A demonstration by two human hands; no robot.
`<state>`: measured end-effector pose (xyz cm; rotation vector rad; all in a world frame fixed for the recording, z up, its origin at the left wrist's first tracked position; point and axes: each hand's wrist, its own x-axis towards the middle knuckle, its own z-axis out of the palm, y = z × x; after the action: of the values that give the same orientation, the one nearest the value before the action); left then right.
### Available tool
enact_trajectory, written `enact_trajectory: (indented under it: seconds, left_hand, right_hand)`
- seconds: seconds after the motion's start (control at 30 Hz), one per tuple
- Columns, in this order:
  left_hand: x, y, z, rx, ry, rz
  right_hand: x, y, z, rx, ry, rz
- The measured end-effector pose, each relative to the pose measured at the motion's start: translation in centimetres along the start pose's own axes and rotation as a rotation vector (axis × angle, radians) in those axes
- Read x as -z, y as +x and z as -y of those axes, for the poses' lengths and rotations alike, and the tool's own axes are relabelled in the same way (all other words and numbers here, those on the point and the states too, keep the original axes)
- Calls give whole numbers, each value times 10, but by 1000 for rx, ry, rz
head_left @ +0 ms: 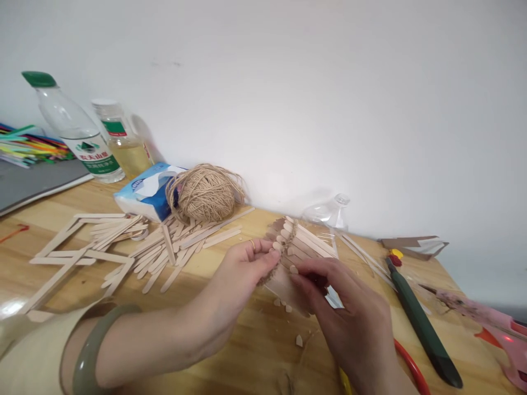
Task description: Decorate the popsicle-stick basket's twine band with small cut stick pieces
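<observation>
A small panel of craft sticks (308,241) laid side by side, with twine along its rounded ends, is held above the wooden table. My left hand (247,269) pinches its left edge, thumb on top near the twine. At the panel's lower side, my right hand (349,307) is closed with thumb and forefinger at a small rounded stick piece (293,270). Beneath the panel, between the hands, shows a clear plastic surface (286,285). Small cut stick tips (299,340) lie on the table below.
Loose craft sticks (164,247), a twine ball (208,192), a tissue pack (148,189) and two bottles (88,137) stand or lie left. Rightward are a green-handled tool (424,323), a pink glue gun (481,318) and a red handle (411,365). The wall is behind.
</observation>
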<state>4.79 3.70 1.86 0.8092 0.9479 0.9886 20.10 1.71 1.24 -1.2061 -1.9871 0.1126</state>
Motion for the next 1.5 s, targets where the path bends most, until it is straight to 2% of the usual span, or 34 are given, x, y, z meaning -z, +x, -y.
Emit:
enact_trajectory:
  seconds: [0.17,0.33,0.57,1.0,1.17,1.5]
  left_hand:
    - [-2,-2,-1,-6,18,-9]
    - [-5,-3,-1,9,33,1]
    - [-4,-4,0,46,18,32]
    - [-5,-4,1,68,-8,2]
    - [-5,-6,-1,77,-54,50]
    - [-5,-3,2,67,-36,29]
  right_hand:
    - [0,1,1,-12,17,-19]
    - [-1,1,1,-92,35,5]
    - [1,1,2,-86,25,11]
    - [0,1,0,-86,29,-26]
    - [1,2,0,-85,33,-25]
    - [2,3,2,-52,-1,-14]
